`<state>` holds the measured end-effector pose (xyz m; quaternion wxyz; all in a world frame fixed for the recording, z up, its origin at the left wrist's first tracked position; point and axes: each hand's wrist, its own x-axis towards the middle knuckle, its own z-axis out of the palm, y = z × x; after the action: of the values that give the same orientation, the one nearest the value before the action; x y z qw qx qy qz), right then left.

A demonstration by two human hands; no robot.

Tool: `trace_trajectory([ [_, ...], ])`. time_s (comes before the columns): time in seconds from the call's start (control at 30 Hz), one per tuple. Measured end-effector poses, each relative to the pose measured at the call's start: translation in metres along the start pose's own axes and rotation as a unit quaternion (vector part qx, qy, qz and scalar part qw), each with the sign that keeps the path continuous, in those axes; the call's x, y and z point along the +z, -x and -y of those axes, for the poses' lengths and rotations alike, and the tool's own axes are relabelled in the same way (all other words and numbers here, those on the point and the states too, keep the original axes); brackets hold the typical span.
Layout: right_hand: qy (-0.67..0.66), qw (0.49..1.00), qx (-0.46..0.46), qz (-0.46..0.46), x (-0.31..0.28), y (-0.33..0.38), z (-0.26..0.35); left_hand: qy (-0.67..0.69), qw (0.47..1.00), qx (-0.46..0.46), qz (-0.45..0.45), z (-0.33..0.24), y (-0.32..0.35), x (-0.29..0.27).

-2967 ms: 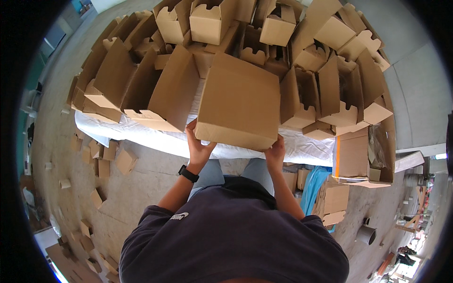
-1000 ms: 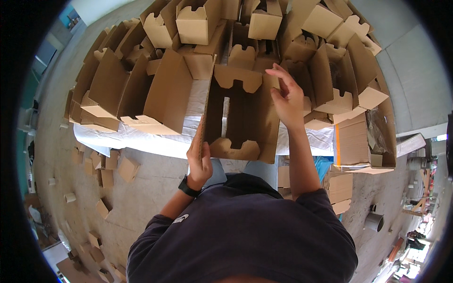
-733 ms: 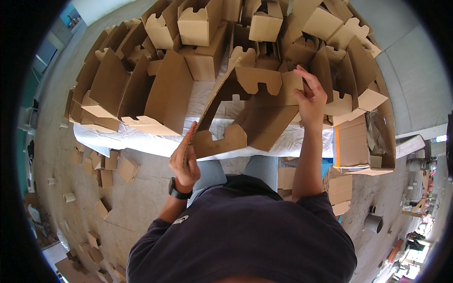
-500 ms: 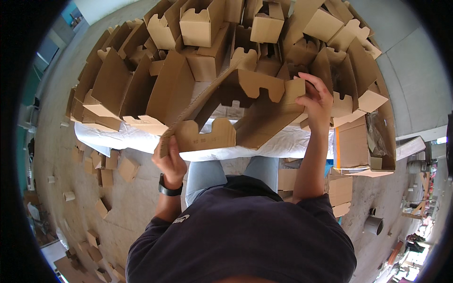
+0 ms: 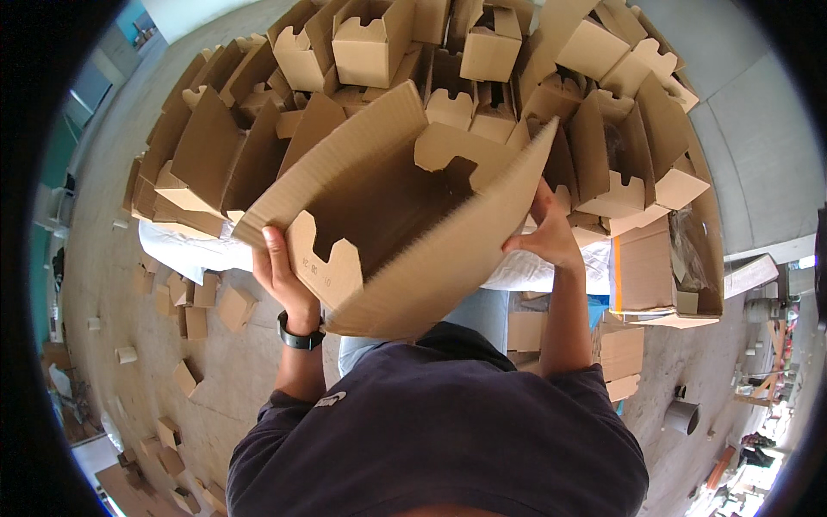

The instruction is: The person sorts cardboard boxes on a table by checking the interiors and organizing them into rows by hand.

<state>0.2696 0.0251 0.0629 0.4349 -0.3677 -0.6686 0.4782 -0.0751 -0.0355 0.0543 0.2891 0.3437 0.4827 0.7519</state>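
Note:
A brown cardboard box [image 5: 439, 250], open at the top, is held tilted in front of my body. Its long side walls stand up, and notched end flaps show at both ends. My left hand [image 5: 282, 274] grips the near left end, thumb on the outer side by the notched flap and the other fingers hidden behind the board. At the far right end, my right hand [image 5: 548, 233] holds the outside of the long wall, with its fingers partly hidden behind the box. The box's inner bottom is in shadow.
Several open cardboard boxes [image 5: 370, 52] crowd the white-covered table [image 5: 194, 250] ahead. A larger carton [image 5: 642, 267] with clear plastic inside stands at the right. Small cardboard pieces [image 5: 237, 308] lie on the floor at left, and a grey cylindrical container [image 5: 682, 417] at right.
The box has turned and come closer to my body, and its bottom now looks closed where gaps showed before. My right hand has moved down along the outer wall; my left has shifted slightly left.

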Motion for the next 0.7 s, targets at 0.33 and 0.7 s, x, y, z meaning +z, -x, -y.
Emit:
trace_trajectory([
  [0.33, -0.047, 0.996, 0.030, -0.062, 0.011, 0.018, -0.014, 0.097, 0.993, -0.005, 0.066, 0.015, -0.016, -0.022],
  [0.7, -0.011, 0.984, -0.023, -0.179, -0.017, 0.030, -0.013, 0.042, 0.986, 0.017, 0.158, 0.045, -0.033, -0.035],
])
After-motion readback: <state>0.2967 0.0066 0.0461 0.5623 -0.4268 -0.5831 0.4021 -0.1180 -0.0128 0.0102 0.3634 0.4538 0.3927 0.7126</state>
